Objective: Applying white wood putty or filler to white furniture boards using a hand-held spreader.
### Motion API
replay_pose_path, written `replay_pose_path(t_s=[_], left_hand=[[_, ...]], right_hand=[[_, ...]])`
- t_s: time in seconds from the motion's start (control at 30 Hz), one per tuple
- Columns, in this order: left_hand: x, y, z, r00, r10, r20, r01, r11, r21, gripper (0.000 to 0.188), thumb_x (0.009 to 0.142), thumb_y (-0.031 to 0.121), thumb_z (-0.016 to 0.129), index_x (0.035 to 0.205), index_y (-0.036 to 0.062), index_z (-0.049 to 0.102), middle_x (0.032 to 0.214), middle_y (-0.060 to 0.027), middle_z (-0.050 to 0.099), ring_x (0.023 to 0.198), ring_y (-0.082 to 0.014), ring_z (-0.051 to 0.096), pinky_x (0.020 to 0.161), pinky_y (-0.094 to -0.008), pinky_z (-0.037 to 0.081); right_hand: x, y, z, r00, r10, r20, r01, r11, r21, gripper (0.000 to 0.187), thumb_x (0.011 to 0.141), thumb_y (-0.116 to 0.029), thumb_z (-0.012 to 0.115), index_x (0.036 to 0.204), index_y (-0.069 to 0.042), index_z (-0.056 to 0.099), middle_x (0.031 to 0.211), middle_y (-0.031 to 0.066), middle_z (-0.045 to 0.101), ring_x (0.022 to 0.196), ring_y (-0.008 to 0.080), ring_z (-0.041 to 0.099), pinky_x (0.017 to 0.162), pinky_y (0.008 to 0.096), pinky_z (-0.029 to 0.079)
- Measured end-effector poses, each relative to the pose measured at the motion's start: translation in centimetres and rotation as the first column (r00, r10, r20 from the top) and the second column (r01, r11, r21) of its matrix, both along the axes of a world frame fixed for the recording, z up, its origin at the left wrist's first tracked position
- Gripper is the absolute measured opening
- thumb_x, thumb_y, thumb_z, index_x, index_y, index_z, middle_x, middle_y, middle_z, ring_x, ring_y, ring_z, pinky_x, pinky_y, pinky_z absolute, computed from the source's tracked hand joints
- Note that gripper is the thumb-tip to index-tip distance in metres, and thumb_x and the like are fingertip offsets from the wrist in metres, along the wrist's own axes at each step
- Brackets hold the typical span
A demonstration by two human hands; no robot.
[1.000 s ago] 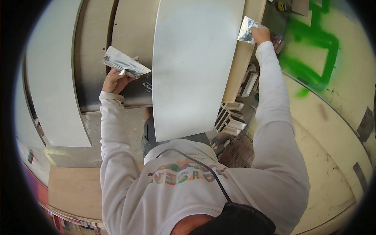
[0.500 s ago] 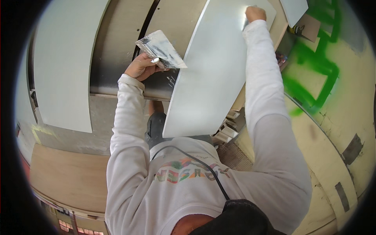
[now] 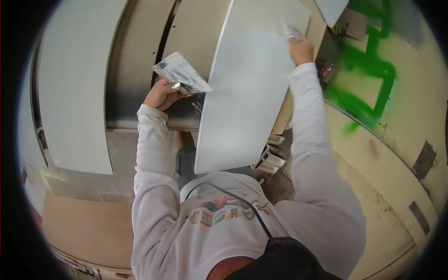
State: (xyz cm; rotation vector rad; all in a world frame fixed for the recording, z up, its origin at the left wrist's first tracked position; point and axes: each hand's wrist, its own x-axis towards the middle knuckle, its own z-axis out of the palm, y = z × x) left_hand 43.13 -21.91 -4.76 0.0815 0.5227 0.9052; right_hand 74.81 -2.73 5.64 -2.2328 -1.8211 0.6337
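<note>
In my left hand (image 3: pixel 162 94) I hold a flat rectangular plate (image 3: pixel 182 73) smeared with white and grey paste, thumb on top. It is tilted, with one corner over the left edge of a long white panel (image 3: pixel 242 98). My right hand (image 3: pixel 302 50) is closed around a small tool with a shiny part, perhaps a putty knife (image 3: pixel 291 32), blurred by motion. This tool is over the panel's far right part; whether it touches the surface I cannot tell. The panel runs away from me, its near end close to my waist.
Another pale panel (image 3: pixel 77 93) lies at left, on a metal-like surface with dark slots (image 3: pixel 135 70). A brown wooden board (image 3: pixel 88 233) is at lower left. Right of the panel are stacked pale profiles (image 3: pixel 270 158) and a wall with green paint (image 3: pixel 368 70).
My right hand has come nearer to me along the panel's right side, and the tool now shows beyond its fingers. The left hand keeps its hold on the plate. The view has shifted slightly.
</note>
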Motion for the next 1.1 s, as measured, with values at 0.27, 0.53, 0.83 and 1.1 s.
replay_pose_path(t_s=[0.27,0.53,0.83,1.1], left_hand=[[0.6,1.1,1.3,0.998,-0.002,-0.057,0.001,1.0,-0.031,0.05,0.072,0.014,0.059,0.115,-0.001,0.038,0.12,-0.0166,0.041,0.104,-0.0296,0.047,0.085,-0.0446,0.04],[0.5,0.5,0.9,0.992,0.026,-0.124,-0.034,0.998,-0.057,0.049,0.07,0.012,0.059,0.112,-0.003,0.041,0.12,-0.0191,0.041,0.102,-0.0319,0.048,0.084,-0.0447,0.039],[0.9,0.6,0.6,0.981,-0.007,-0.194,-0.003,0.999,-0.052,0.049,0.069,0.015,0.061,0.111,-0.0034,0.042,0.121,-0.0187,0.04,0.099,-0.0317,0.05,0.08,-0.0445,0.043],[0.2,-0.2,0.9,0.985,0.033,-0.172,-0.037,0.999,-0.016,0.047,0.072,0.014,0.059,0.112,-0.0035,0.042,0.122,-0.0184,0.039,0.103,-0.0321,0.047,0.083,-0.0457,0.041]], right_hand=[[16.5,11.5,-2.0,0.89,0.097,0.445,-0.058,0.993,-0.099,0.035,0.072,-0.019,0.055,0.106,-0.011,0.055,0.102,0.0166,0.055,0.095,0.0263,0.054,0.081,0.0288,0.04],[14.8,2.1,-5.8,0.895,0.297,0.333,-0.358,0.923,0.14,0.04,0.071,-0.005,0.042,0.108,-0.016,0.054,0.1,0.0171,0.055,0.094,0.0287,0.053,0.083,0.0326,0.04],[17.3,14.2,-4.4,0.744,0.381,0.548,-0.598,0.745,0.295,0.025,0.074,-0.016,0.042,0.089,-0.011,0.061,0.084,0.0173,0.059,0.079,0.0334,0.056,0.07,0.0385,0.044],[13.8,12.3,-5.5,0.541,0.597,0.593,-0.482,0.798,-0.363,0.027,0.074,-0.016,0.042,0.094,-0.011,0.059,0.083,0.0172,0.059,0.079,0.034,0.056,0.07,0.039,0.045]])
